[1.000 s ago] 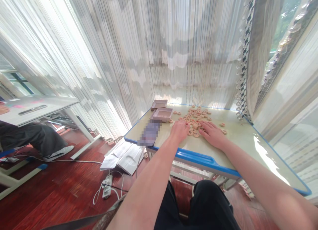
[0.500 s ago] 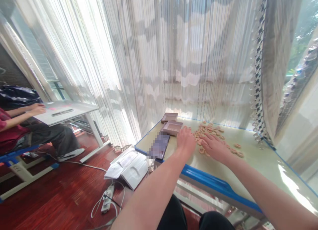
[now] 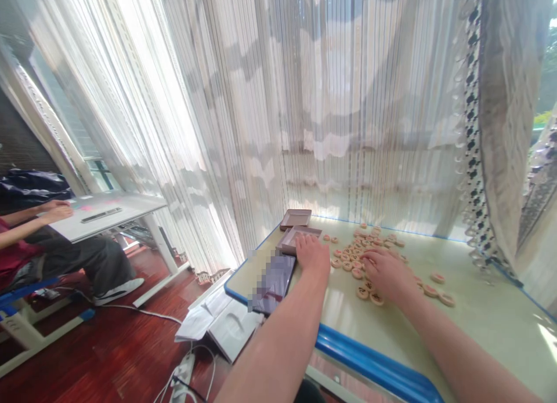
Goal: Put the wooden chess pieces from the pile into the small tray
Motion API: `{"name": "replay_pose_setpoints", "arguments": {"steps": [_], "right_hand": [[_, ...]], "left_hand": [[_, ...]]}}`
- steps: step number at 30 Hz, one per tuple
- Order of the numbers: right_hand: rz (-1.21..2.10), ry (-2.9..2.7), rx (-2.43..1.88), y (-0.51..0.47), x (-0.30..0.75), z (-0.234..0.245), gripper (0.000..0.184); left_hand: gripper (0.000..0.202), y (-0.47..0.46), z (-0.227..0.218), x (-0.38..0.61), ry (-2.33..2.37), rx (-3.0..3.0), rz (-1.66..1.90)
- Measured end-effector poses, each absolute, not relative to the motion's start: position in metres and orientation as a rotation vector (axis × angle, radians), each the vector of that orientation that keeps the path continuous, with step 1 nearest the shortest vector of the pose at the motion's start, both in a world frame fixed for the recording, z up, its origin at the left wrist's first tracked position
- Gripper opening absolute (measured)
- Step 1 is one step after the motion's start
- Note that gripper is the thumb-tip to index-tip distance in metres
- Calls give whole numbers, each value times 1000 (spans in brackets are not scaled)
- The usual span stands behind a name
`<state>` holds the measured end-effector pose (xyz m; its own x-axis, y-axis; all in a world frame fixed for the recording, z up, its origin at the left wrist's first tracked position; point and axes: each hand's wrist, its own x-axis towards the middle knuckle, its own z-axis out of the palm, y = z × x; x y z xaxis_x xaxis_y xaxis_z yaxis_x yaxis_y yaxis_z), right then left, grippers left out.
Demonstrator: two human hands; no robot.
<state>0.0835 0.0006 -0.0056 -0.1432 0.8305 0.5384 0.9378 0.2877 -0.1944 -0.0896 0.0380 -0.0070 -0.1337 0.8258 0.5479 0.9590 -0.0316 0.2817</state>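
Many round wooden Chinese chess pieces [image 3: 347, 266], some with dark or red marks, lie spread over the pale table [image 3: 478, 327]. My left hand [image 3: 312, 255] is at the near right side of a shallow pinkish box [image 3: 289, 240], its fingers bent down over the edge. Whatever those fingers hold is hidden under the hand. My right hand [image 3: 385, 271] rests low over the near right part of the pieces. Its fingers are bent and drawn together, with the tips among the discs; what lies beneath them cannot be made out.
A second shallow box [image 3: 296, 218] stands behind the first. Near the table's left edge lies a dark phone or tablet [image 3: 278, 281], partly blurred. Papers and a white box [image 3: 230, 336] sit lower left, by a power strip [image 3: 183, 371]. Another person's hands [image 3: 56, 210] rest at a white table.
My left hand has moved left from the pieces to the box. My right hand's fingers have drawn together among the discs. The view has shifted slightly.
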Motion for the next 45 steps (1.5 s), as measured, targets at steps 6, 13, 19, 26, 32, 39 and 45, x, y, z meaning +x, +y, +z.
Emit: {"name": "replay_pose_setpoints", "arguments": {"steps": [6,13,19,26,32,39,45], "right_hand": [[-181,-1891,-1716,-5,83,-1,34],[-53,-1776,-1593,-1,93,-5,33],[296,-1365,-1414,-7,103,10,38],[798,-1396,-1479,-13,124,25,44],[679,-1415,-1738,-27,152,48,46],[546,-1219,-1710,-32,168,30,46],[544,-1068,-1704,-21,179,11,44]], "left_hand": [[24,40,-7,-99,-1980,-1989,-817],[26,27,-5,-95,-1469,-2225,-1126],[19,11,3,-85,-980,-2404,-1246],[20,2,-1,-68,-594,-2435,-1042],[26,-12,7,-56,-400,-2467,-1061],[79,-5,5,-66,-999,-2682,-1091],[95,3,-3,-66,-1232,-2923,-684]]}}
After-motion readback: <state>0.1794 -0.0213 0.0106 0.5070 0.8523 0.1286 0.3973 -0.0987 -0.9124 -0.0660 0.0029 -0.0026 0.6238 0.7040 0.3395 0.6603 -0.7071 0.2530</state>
